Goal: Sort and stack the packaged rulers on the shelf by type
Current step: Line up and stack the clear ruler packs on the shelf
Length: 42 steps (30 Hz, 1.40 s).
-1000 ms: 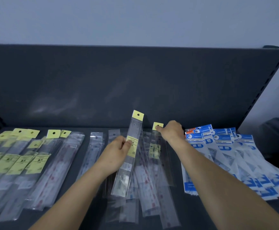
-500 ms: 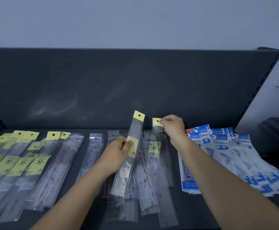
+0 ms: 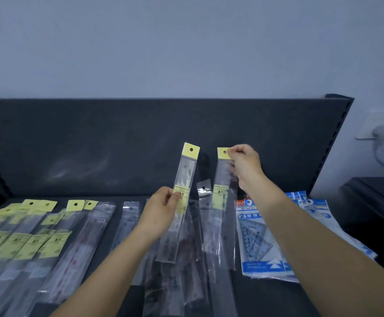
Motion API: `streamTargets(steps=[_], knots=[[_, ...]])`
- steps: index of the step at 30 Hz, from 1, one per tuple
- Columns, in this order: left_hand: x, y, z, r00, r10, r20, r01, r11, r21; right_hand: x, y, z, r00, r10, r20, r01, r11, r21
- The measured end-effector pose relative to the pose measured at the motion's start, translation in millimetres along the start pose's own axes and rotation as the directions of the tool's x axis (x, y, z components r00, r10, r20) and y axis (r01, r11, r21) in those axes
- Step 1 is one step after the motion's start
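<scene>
Hands raise two packaged rulers above a dark shelf [image 3: 266,298] with the sorting only part done. The left hand [image 3: 161,211] grips one yellow-tagged ruler [image 3: 187,170] around its middle, thumb across the printed label and fingers curled behind the sleeve, holding it upright and tilted slightly to the right. The right hand [image 3: 243,163] pinches a second yellow-tagged ruler [image 3: 220,195] by its header card between thumb and fingertips, so the pack hangs down. Whether its lower end rests on the packs below cannot be told. Both rulers are over the middle of the shelf, in front of its back panel [image 3: 95,133], just beside each other and not touching.

Toward the left edge of the shelf, a fanned stack of matching yellow-tagged packs [image 3: 26,243] already lies together, with clear sleeves of red-marked rulers [image 3: 79,248] next to it. At the right edge, blue-printed set-square packs [image 3: 259,243] overlap in a group of their own. Between these groups a mixed pile [image 3: 186,259] of clear sleeves lies jumbled, some at angles.

By the look of it, the two rulers in hand belong with the yellow stack at the left. Judged from how things lie, the outer groups are largely formed, but the middle pile is not yet sorted and none of the groups is squared into a tidy stack.
</scene>
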<state>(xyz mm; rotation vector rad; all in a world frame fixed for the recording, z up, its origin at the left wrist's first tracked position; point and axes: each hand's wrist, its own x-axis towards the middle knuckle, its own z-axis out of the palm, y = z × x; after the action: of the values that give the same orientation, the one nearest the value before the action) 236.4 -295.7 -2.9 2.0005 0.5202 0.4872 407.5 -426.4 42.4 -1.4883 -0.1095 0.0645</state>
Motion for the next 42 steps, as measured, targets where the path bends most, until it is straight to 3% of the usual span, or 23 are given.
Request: streamTargets(steps=[11, 16, 20, 25, 29, 36, 42], knots=[[4.8, 28.4, -0.4, 0.993, 0.076, -0.092, -0.08, 0.996, -0.047, -10.2, -54.5, -4.8, 0.987, -0.131, 0.094, 0.117, 0.984, 0.136], [3.8, 40.6, -4.6, 0.982, 0.1, -0.159, -0.118, 0.987, -0.109, -28.1, -87.3, -3.4, 0.96, -0.248, 0.131, 0.201, 0.934, 0.296], [-3.4, 53.6, -10.6, 0.978, 0.088, -0.188, -0.121, 0.977, -0.175, -48.7, -106.5, -0.2, 0.939, -0.279, 0.199, 0.179, 0.894, 0.412], [-17.9, 59.9, -19.9, 0.973, 0.131, -0.192, -0.162, 0.975, -0.154, -70.1, -107.3, 9.0, 0.93, -0.182, 0.318, 0.035, 0.907, 0.419], [-34.2, 51.3, -26.6, 0.988, 0.069, -0.139, -0.099, 0.969, -0.226, -81.1, -98.0, 22.5, 0.922, -0.117, 0.37, -0.046, 0.913, 0.404], [-72.0, 41.9, -47.5, 0.998, 0.007, -0.057, -0.025, 0.947, -0.32, -104.4, -83.2, 55.2, 0.931, -0.019, 0.365, -0.126, 0.921, 0.368], [-95.2, 25.1, -84.5, 0.998, -0.065, 0.008, 0.06, 0.853, -0.518, -135.3, -77.1, 95.6, 0.933, 0.084, 0.351, -0.211, 0.916, 0.342]])
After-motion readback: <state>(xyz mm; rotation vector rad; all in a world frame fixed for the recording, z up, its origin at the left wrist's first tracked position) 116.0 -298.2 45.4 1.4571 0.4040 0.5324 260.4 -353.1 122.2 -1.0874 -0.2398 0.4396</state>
